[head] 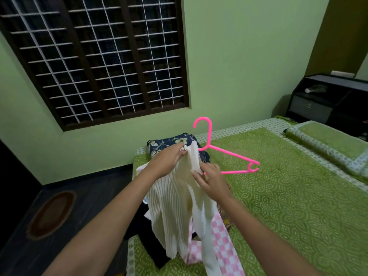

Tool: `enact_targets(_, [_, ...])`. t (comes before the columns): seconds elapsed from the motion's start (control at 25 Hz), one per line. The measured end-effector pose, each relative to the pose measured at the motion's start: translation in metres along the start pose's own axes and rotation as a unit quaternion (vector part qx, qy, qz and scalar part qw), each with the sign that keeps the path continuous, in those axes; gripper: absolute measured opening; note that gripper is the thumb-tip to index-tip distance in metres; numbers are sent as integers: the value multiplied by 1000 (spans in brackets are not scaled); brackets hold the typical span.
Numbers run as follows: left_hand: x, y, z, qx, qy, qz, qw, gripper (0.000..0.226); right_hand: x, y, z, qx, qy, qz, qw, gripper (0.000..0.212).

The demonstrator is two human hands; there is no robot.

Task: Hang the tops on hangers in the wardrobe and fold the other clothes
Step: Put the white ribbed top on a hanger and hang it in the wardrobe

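A cream pleated top [175,212] hangs in the air over the bed's near corner. My left hand [169,159] grips the bunched top edge of it. My right hand [211,181] pinches a fold of the same top just below. A pink plastic hanger [229,154] sticks out to the right behind the top, its hook pointing up; who holds it is hidden by the cloth. Beneath the top lie a pink-and-white checked garment [221,246] and a black garment [153,250]. A folded navy floral garment [169,143] sits at the bed's far corner.
The bed [288,206] has a green patterned cover, with a matching pillow [328,142] at the right. A dark bedside cabinet [328,100] stands behind it. A barred window [99,56] fills the wall. An oval rug [51,214] lies on the dark floor at left.
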State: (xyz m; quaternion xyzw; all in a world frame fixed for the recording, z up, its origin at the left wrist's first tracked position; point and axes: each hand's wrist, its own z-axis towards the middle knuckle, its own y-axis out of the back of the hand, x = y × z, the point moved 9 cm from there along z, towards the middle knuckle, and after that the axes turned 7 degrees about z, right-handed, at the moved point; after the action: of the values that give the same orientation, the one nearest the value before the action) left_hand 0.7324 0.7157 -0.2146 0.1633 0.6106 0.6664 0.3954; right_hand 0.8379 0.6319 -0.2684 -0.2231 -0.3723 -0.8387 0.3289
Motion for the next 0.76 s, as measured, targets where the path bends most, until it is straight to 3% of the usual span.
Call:
enact_targets(0.08, [10, 6, 2, -28, 7, -1, 1000, 12, -24, -28, -17, 166, -152, 119, 967, 33])
enact_targets(0.16, [24, 16, 4, -58, 10, -24, 998, 13, -63, -43, -64, 359, -272, -19, 893, 45])
enact_targets(0.2, [32, 19, 4, -62, 10, -30, 998, 13, -88, -32, -85, 408, -304, -128, 851, 48])
enact_targets(0.28, [47, 17, 1, -50, 1, 0, 999, 12, -122, 16, -96, 360, -344, -259, 827, 46])
enact_targets(0.44, [66, -24, -13, 21, -23, 35, 999, 12, -125, 116, -68, 153, -343, -391, 840, 36])
enact_targets(0.52, [59, -39, -18, 54, -39, 25, 997, 11, -103, 148, -53, 41, -332, -387, 859, 31])
enact_targets(0.64, [38, -41, -7, 22, -32, -13, 999, 16, -45, 162, -33, 11, -240, -405, 882, 30])
enact_targets(0.76, [-4, -31, 11, -42, -5, -131, 991, 30, 12, 192, -34, -71, -159, -276, 945, 28])
